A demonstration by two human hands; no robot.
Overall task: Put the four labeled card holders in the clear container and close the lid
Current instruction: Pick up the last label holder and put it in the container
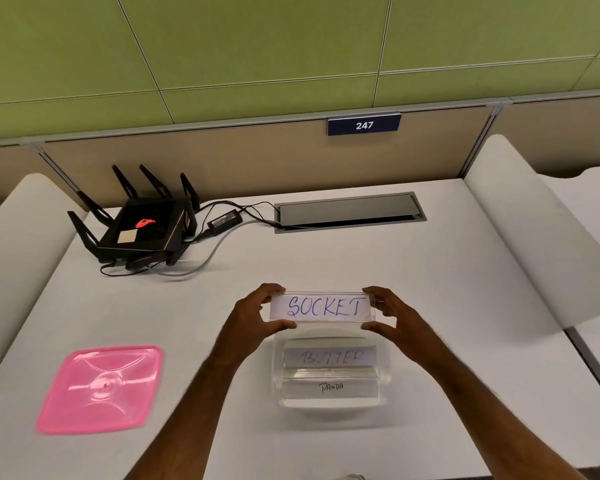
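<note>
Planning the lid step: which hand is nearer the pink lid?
Left. The left hand pinches the clear SOCKET card holder on the side facing the flat pink plastic lid; the right hand holds its far end.

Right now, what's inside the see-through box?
Inside the clear container two card holders show: BUTTER behind and PANDA in front. Whether another lies underneath them cannot be seen. SOCKET is outside, held above it.

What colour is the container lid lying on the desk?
Translucent pink; the lid shows in the head view, left of the clear container.
</note>
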